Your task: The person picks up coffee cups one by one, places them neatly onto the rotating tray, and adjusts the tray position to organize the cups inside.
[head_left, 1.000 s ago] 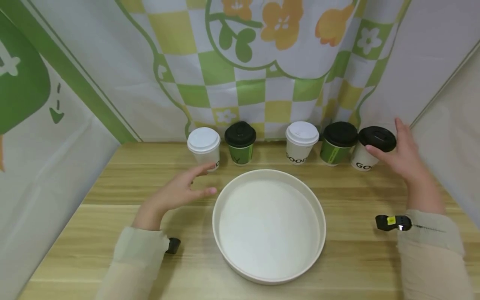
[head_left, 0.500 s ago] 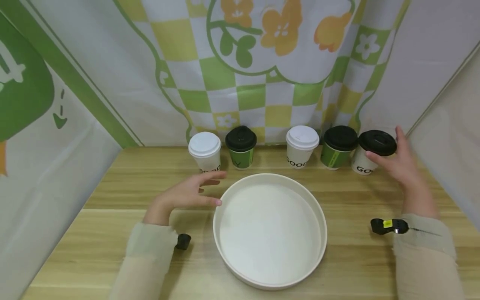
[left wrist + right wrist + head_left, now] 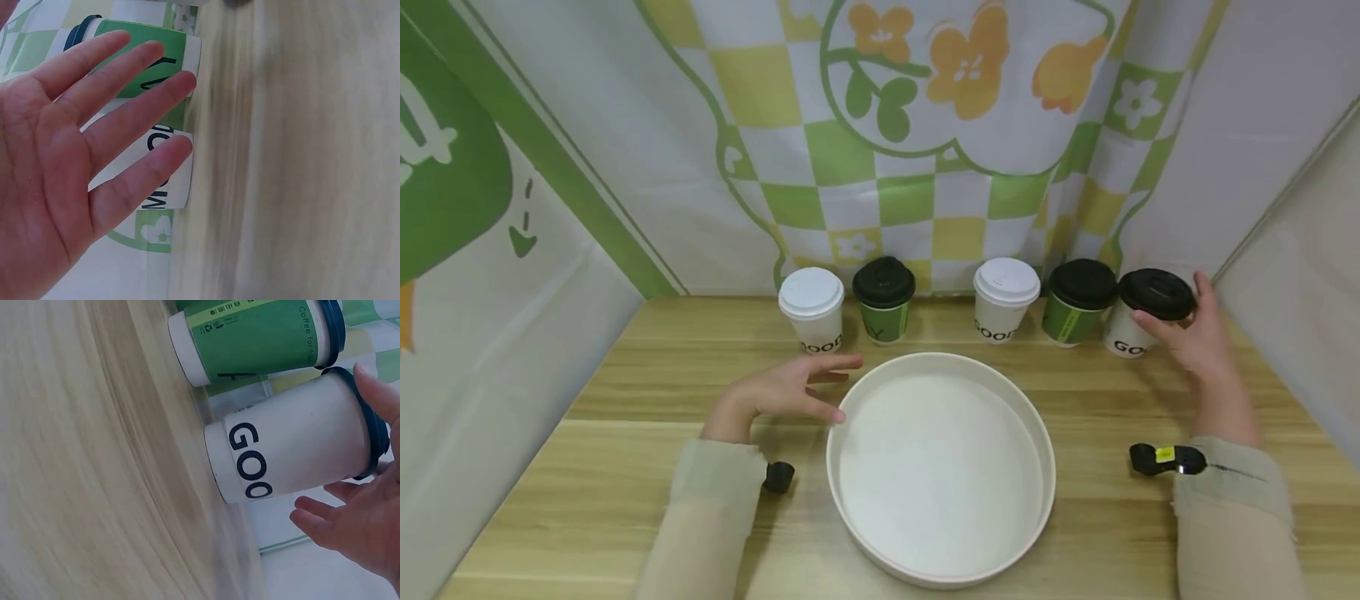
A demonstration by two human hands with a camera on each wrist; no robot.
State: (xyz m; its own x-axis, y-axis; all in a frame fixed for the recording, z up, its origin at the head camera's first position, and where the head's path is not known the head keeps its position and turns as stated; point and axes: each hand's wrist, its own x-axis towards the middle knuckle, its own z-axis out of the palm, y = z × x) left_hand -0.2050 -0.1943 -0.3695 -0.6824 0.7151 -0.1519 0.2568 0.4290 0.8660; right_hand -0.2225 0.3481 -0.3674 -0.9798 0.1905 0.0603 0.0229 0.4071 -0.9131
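Step in hand looks like gripping the right-end cup (image 3: 300, 450): white, black lid (image 3: 1156, 293), upright on the bench (image 3: 625, 467) at the right end of the row. Your right hand (image 3: 1202, 346) is spread around its lid, thumb by the near-left edge, index by the right side. Right wrist view has the lower fingertips clear of the wall; can't confirm any squeeze.

Suggest going lower: wrap thumb and fingers round the wall below the rim. A lid-only hold risks popping it off. Squeeze just enough to hold; it reads as paper, so the wall would likely buckle under a hard pinch. Can't see whether it's full, so treat it as loaded and keep it level.

Watch the green cup (image 3: 256, 340) just beside it. Lids sit nearly edge to edge, contact unclear. I'd ease right and straight up before any sideways travel.

Your left hand (image 3: 786, 392) is also spread, holding nothing, thumb tip at the left rim of the round tray (image 3: 940, 475); can't tell if it's touching. Keep it light so the tray doesn't skid, and mind your fingertips near the left white cup (image 3: 816, 327).
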